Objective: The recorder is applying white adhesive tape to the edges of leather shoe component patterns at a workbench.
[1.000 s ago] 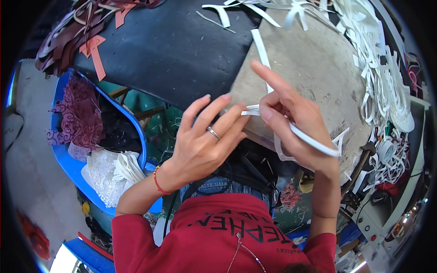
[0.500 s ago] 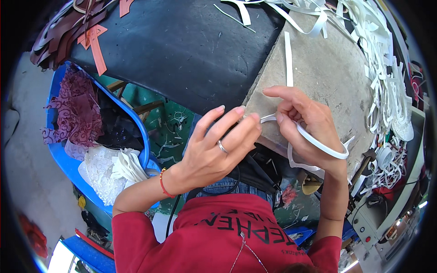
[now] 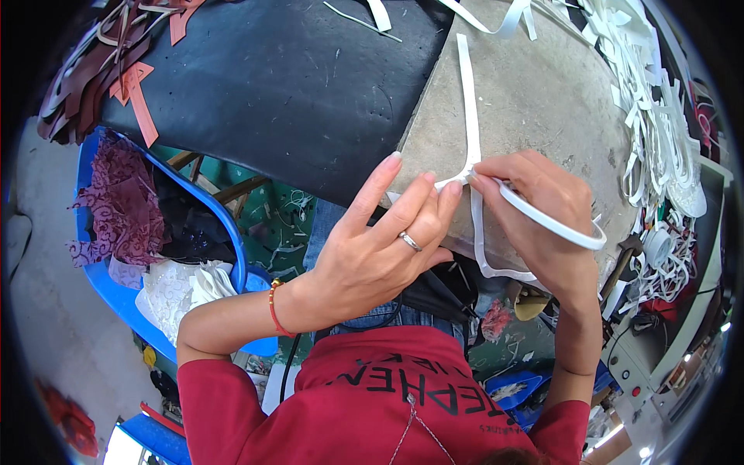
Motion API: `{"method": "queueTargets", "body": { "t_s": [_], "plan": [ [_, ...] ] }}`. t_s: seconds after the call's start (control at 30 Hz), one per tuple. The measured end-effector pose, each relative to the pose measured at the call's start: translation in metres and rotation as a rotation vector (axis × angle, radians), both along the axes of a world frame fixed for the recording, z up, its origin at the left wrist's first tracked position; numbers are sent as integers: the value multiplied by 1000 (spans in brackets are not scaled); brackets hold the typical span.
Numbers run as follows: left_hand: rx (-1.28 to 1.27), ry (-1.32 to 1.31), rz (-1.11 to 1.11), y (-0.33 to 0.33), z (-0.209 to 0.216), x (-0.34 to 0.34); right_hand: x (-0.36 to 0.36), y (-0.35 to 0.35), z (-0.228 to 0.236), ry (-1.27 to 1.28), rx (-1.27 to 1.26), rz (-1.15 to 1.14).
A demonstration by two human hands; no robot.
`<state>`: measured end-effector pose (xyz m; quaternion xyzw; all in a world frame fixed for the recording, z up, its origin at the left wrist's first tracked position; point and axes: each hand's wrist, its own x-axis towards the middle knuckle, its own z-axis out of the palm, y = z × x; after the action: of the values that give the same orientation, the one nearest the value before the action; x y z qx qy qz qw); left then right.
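Grip of right hand (image 3: 542, 221) pinched on white strip (image 3: 469, 101) at bend near desk (image 3: 542, 108) edge, probably for fine control; left hand (image 3: 380, 256) fingertips beside pinch, likely steadying, cannot tell if clamped; strip's tail lies along desk, clear of fingers.

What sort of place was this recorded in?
Likely a leather- or fabric-goods workshop: bunched white strips and brown strap-like pieces at the worktable, plus fabric scraps in a blue bin.
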<state>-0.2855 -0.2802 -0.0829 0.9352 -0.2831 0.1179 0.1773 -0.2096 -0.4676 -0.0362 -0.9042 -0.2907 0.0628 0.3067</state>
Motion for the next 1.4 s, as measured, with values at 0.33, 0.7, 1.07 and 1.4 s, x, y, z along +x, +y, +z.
{"method": "queueTargets", "body": {
  "t_s": [0.33,0.7,1.07,1.4],
  "plan": [
    [18,-121,-13,0,2,10,-22,0,-34,-297,-13,-308],
    [-289,291,-173,27,34,70,-89,-16,-14,-314,-70,-222],
    [-740,284,257,-12,66,198,58,-258,158,-1088,-400,-600],
    [-1999,825,-58,-78,94,108,42,-202,10,-686,-145,-713]
  ]
}}
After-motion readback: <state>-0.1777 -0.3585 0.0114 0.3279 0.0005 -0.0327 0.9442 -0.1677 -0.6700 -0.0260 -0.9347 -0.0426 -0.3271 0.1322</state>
